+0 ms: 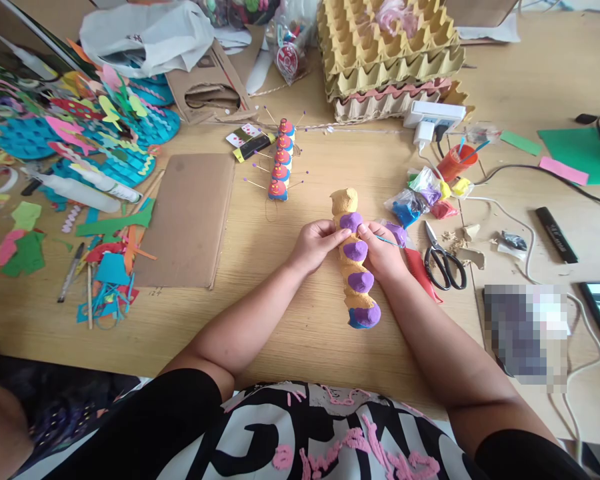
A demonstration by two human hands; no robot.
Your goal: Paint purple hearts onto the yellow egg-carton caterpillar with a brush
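A strip of egg carton [347, 267] is covered in yellow-orange clay, with purple clay on several bumps and a bit of blue at its near end. My left hand [314, 245] grips its upper part from the left, thumb on a purple bump. From the other side, my right hand [384, 257] presses thumb and fingers on the same bump. A thin blue stick [389, 241] pokes out by my right fingers; whether they hold it I cannot tell. Beyond the hands stands a finished-looking caterpillar [281, 160] with red and blue bumps, faces and purple-tipped sticks.
Scissors [443, 259], clay packets [420, 193] and an orange cup [457, 162] lie to the right. At left are a cardboard sheet [183, 220], paper scraps [113, 270] and glue bottles [80, 190]. Stacked egg trays [390, 60] stand behind, near a white power strip [434, 115].
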